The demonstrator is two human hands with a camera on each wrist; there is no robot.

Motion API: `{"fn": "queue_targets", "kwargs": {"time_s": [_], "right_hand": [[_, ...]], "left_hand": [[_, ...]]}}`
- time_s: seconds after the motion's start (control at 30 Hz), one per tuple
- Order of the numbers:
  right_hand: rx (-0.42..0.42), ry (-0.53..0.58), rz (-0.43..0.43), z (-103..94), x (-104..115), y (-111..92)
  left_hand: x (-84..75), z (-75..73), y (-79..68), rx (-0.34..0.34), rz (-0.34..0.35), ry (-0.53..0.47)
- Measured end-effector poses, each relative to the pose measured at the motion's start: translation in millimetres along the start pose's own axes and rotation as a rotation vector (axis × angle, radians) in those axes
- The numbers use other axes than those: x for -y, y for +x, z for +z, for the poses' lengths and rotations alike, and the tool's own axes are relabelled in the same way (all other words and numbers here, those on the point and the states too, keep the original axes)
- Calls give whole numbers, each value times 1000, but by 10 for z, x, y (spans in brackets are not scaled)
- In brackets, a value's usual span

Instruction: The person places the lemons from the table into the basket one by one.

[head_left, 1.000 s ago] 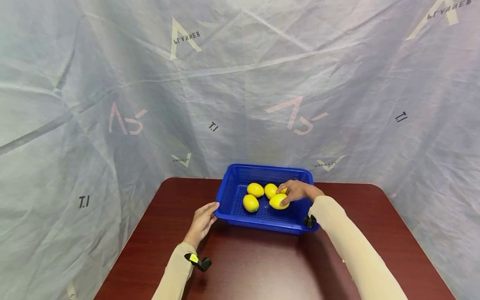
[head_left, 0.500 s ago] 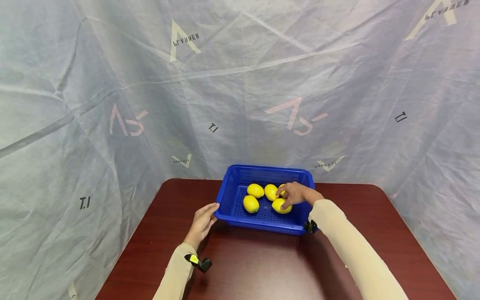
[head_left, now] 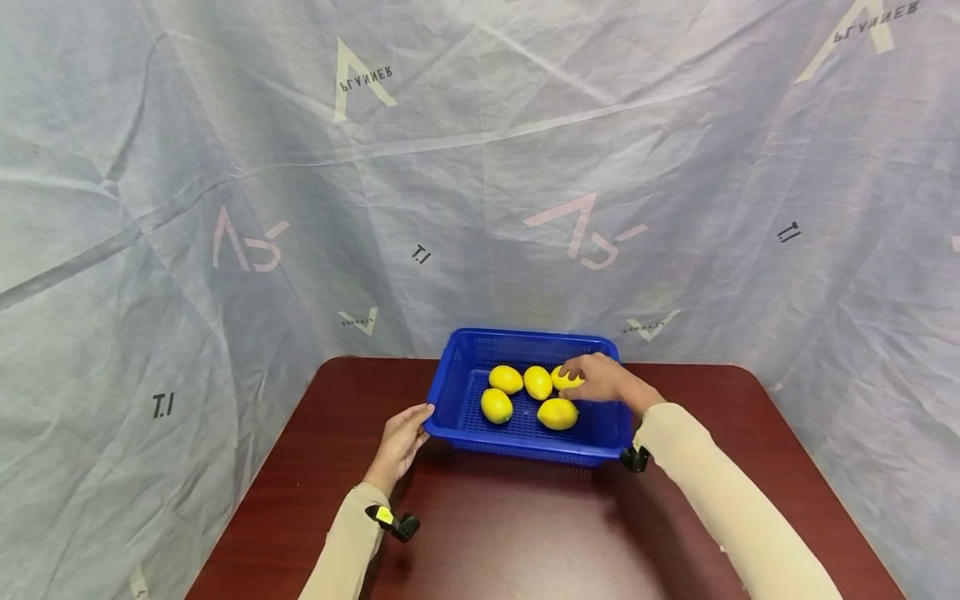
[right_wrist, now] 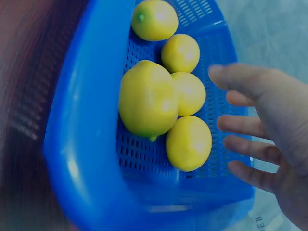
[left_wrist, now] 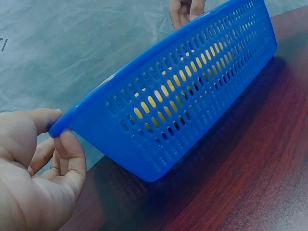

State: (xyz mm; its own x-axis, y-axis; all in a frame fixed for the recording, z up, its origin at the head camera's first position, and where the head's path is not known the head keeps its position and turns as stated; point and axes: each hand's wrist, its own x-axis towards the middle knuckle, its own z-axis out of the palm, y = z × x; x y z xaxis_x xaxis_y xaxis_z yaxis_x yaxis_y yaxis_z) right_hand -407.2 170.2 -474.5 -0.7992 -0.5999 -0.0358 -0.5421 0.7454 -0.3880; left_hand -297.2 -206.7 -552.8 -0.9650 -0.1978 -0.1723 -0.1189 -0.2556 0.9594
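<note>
A blue plastic basket (head_left: 517,446) with slotted walls holds several yellow lemons (head_left: 497,406). My left hand (head_left: 400,443) pinches the rim at the basket's near left corner, thumb above and fingers curled below, as the left wrist view shows. Over the basket's right part is my right hand (head_left: 602,380), its fingers spread and holding nothing. In the right wrist view, the fingers (right_wrist: 245,126) are apart from the lemons. The front right lemon (head_left: 557,413) lies on the basket floor below that hand, and the back right lemon (head_left: 567,377) is partly covered by its fingers.
The basket stands toward the back of a dark red wooden table (head_left: 510,533). Grey printed sheeting (head_left: 480,208) hangs close behind the table and along its sides. A small black camera (head_left: 397,523) is strapped to the left wrist.
My right hand has lowered the front right lemon onto the basket floor and let it go, then moved slightly up and back. The left hand keeps its grip on the rim.
</note>
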Motion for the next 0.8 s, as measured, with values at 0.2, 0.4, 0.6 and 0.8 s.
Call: {"fn": "queue_targets", "kwargs": {"time_s": [0.2, 0.4, 0.6, 0.8], "right_hand": [[-163, -26, -37, -60, -1, -219], [-291, -76, -49, -77, -73, -464], [-403, -75, 2, -130, -221, -635], [-413, -87, 92, -236, -429, -766]], "left_hand": [[-17, 8, 11, 10, 26, 50], [-66, -16, 40, 13, 28, 101], [-213, -123, 61, 21, 67, 310], [-467, -301, 153, -11, 132, 534]]}}
